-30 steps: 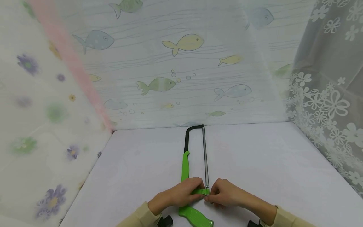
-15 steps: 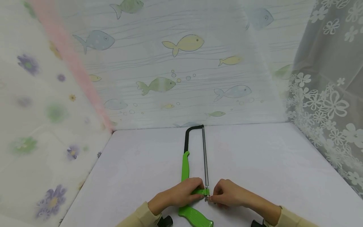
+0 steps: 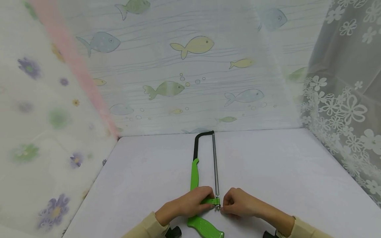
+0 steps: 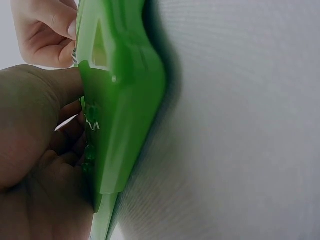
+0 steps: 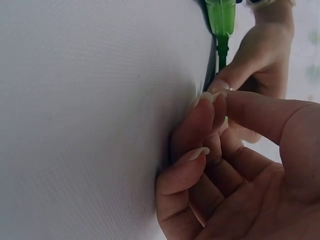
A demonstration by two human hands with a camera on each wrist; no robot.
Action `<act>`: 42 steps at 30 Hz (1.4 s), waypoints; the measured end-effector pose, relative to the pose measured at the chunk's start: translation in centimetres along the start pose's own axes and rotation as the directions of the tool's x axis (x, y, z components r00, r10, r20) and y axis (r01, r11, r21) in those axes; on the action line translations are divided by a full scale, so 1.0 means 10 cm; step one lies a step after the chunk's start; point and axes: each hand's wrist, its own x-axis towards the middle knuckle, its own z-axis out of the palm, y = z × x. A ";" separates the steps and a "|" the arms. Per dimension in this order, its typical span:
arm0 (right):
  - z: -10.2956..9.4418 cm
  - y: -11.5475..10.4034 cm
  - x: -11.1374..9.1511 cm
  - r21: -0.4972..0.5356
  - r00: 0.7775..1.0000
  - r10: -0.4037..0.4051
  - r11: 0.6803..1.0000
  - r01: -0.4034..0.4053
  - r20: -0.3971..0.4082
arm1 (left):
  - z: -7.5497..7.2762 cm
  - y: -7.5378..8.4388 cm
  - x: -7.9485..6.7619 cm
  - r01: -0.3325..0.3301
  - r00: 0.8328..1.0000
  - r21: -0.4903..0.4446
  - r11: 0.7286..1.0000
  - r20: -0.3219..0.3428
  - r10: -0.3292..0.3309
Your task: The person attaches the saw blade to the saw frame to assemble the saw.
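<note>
A hacksaw lies on the white table, with a green handle, a black front frame and a thin grey blade. My left hand grips the green crosspiece at the blade's near end. In the left wrist view, its thumb lies against the green frame. A small metal wing nut sticks out of the crosspiece. My right hand is at the nut's right side, thumb and forefinger tips pinched together there. In the right wrist view those fingertips mostly hide the nut.
The white tabletop reaches back to a fish-patterned curtain. Flowered cloth hangs at the left and sheer lace at the right. A black wrist camera shows below my left sleeve.
My right hand has drawn slightly right from over the wing nut, then edged back toward it. The nut now shows and its wings have turned. The left hand and hacksaw have stayed still.
</note>
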 end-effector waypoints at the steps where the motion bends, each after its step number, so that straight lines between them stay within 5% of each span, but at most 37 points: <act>1: 0.00 0.00 0.00 0.002 1.000 -0.004 1.000 0.004 0.003 | 0.00 0.00 0.00 -0.001 1.000 0.000 1.000 -0.001 0.001; 42: 0.06 -0.09 0.04 -0.024 1.000 0.016 1.000 -0.017 -0.016 | 0.02 -0.05 0.00 -0.009 1.000 -0.012 1.000 0.014 0.009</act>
